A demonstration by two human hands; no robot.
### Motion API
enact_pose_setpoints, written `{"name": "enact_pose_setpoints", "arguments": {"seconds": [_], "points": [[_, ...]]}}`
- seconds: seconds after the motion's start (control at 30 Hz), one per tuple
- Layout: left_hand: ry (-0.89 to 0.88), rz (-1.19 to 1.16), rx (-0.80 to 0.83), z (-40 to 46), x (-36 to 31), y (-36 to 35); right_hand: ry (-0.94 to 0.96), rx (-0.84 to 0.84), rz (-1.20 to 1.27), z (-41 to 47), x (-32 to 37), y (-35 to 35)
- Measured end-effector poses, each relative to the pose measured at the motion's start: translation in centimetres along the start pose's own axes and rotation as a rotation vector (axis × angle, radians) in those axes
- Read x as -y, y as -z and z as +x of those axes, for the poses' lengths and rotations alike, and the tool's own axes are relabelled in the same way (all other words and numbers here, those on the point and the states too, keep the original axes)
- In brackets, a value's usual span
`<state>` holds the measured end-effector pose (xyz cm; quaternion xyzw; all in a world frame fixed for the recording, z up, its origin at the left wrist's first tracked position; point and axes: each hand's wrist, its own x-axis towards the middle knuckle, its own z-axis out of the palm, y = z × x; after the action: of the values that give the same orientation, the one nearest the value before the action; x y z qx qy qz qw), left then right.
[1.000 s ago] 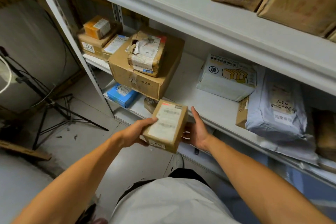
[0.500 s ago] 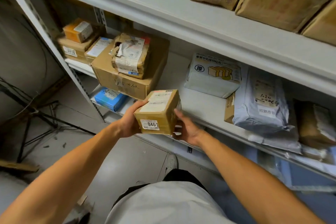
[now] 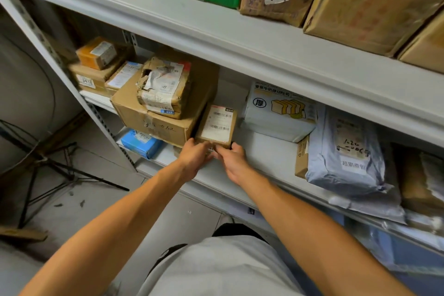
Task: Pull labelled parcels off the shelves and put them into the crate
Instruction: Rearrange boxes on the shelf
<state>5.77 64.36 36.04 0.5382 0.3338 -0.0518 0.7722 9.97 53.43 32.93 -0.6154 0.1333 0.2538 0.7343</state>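
The small parcel (image 3: pixel 216 126) is a compact cardboard box with a white printed label covering its top face, and it looks light and stiff: small enough for one hand, with firm taped edges that should not crush under an ordinary grip. The cardboard and tape give fair friction, while the glossy label is probably the slickest part, so the better hold is across the two short sides or around the near end, fingers under the bottom edge, rather than flat on the label. It sits on the middle shelf (image 3: pixel 262 151), close against the right side of the big brown box (image 3: pixel 153 122) and well clear of the white bread bag (image 3: pixel 278 113) to its right. Both hands are at its near end: the left hand (image 3: pixel 195 155) has its fingers curled around the near-left corner, and the right hand (image 3: pixel 231 157) pinches the near-right edge, the two almost touching in front of the box. The parcel lies just beyond the knuckles, its far end pointing into the shelf. No crate is in view, so where it goes next cannot be told.
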Motion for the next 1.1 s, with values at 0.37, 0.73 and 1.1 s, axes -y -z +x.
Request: {"name": "enact_pose_setpoints", "arguments": {"seconds": [0.37, 0.73, 1.1], "points": [[-0.299, 0.265, -0.062, 1.7, -0.8, -5.6, -0.003, -0.062, -0.126, 3.3, 4.3, 4.5], [-0.470, 0.474, 0.149, 7.2, -3.0, -14.0, -0.053, -0.274, 0.032, 3.2, 6.6, 11.8], [-0.477, 0.377, -0.149, 1.6, -0.8, -13.7, -0.255, -0.287, 0.144, 2.1, 5.8, 10.9]]}}
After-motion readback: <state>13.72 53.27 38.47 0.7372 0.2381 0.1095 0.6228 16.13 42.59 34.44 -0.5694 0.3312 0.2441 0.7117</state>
